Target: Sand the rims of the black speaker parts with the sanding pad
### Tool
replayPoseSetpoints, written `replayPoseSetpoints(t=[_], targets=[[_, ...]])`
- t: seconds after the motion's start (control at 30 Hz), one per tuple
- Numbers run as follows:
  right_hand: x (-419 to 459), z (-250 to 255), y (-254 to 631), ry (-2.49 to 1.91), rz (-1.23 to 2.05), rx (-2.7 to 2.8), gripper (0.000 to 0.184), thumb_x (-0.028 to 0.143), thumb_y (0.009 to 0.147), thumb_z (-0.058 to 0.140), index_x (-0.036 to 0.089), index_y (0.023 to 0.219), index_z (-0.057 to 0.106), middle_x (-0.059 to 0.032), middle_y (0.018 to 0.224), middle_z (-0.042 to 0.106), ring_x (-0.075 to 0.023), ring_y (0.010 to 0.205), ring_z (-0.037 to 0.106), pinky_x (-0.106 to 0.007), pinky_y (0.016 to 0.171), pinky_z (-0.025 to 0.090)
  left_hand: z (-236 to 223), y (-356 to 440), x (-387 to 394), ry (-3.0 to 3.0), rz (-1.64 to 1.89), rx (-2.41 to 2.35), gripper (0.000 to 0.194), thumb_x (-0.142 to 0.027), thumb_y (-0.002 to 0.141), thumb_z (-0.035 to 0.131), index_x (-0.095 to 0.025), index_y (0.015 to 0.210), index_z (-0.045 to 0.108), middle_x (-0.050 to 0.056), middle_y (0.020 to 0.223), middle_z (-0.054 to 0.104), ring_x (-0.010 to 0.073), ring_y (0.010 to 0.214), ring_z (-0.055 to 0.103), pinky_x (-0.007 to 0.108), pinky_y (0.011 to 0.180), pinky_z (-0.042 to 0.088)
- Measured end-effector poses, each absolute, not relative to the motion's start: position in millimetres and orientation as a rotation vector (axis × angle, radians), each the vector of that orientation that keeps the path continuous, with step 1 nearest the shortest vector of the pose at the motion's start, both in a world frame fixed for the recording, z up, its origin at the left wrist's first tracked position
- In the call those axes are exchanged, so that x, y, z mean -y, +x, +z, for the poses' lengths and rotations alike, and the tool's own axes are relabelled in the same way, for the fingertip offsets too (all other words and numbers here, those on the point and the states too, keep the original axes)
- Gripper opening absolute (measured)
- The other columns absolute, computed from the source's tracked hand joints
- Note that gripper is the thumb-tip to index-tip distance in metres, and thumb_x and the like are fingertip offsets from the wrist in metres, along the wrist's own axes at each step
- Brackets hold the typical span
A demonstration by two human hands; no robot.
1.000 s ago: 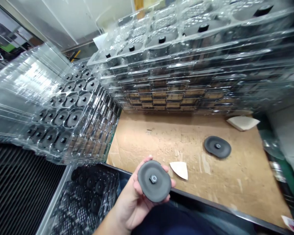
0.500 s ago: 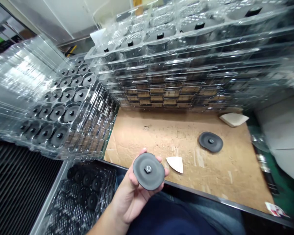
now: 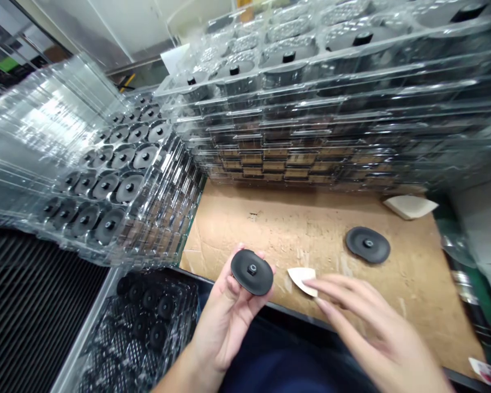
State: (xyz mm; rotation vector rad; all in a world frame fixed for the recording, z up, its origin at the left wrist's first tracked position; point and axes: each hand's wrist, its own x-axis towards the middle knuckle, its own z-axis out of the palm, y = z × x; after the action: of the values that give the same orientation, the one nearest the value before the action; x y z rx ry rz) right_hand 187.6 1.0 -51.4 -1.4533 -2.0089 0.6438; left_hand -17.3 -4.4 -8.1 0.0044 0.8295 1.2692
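My left hand (image 3: pixel 225 316) is closed around a dark grey rubber disc (image 3: pixel 251 272) with a small metal nut at its centre, held tilted above the near table edge. My right hand (image 3: pixel 368 325) reaches in from the lower right with fingers stretched out, its fingertips touching a small white wedge-shaped piece (image 3: pixel 300 277) on the brown cardboard sheet (image 3: pixel 270 229). A second grey disc (image 3: pixel 367 245) lies flat on the cardboard further right.
Tall stacks of clear plastic trays (image 3: pixel 311 109) holding several discs stand at the back; another stack (image 3: pixel 106 180) leans at the left. A tray with discs (image 3: pixel 147 322) sits low at the left. Another white piece (image 3: pixel 411 206) lies at the back right.
My right hand has come into view and reached the white wedge piece. My left hand has tilted the disc flatter and raised it slightly.
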Motion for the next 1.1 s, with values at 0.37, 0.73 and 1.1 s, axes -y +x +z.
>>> replayPoseSetpoints(t=[0.37,0.73,1.1], targets=[[-19,-110,169,-1.509,0.597,2.049,0.038,0.035,0.091,0.034,0.018,0.112,0.06,-0.0129,0.097,0.058,-0.0199,0.073,0.06,-0.034,0.064,0.052,-10,-16,4,0.074,1.271,-0.987,0.056,-0.028,0.066,0.072,-0.02,0.118,0.052,0.014,0.123,0.058,0.0315,0.114,0.052,0.036,0.089,0.048],[-25,-9,142,-1.294,0.785,1.74,0.025,0.024,0.088,0.046,0.024,0.112,0.054,-0.0036,0.105,0.064,-0.0174,0.091,0.062,-0.027,0.073,0.051,-10,-3,5,0.156,1.192,-1.003,0.056,-0.027,0.06,0.077,-0.019,0.112,0.058,0.012,0.12,0.059,0.0283,0.112,0.052,0.031,0.086,0.047],[-27,21,123,-1.002,0.842,1.871,0.025,0.012,0.086,0.042,0.017,0.105,0.056,-0.0055,0.087,0.064,-0.0177,0.078,0.06,-0.031,0.071,0.05,3,3,3,0.12,1.096,-0.975,0.032,-0.02,0.061,0.076,-0.022,0.093,0.069,0.004,0.093,0.071,0.0174,0.09,0.063,0.026,0.085,0.045]])
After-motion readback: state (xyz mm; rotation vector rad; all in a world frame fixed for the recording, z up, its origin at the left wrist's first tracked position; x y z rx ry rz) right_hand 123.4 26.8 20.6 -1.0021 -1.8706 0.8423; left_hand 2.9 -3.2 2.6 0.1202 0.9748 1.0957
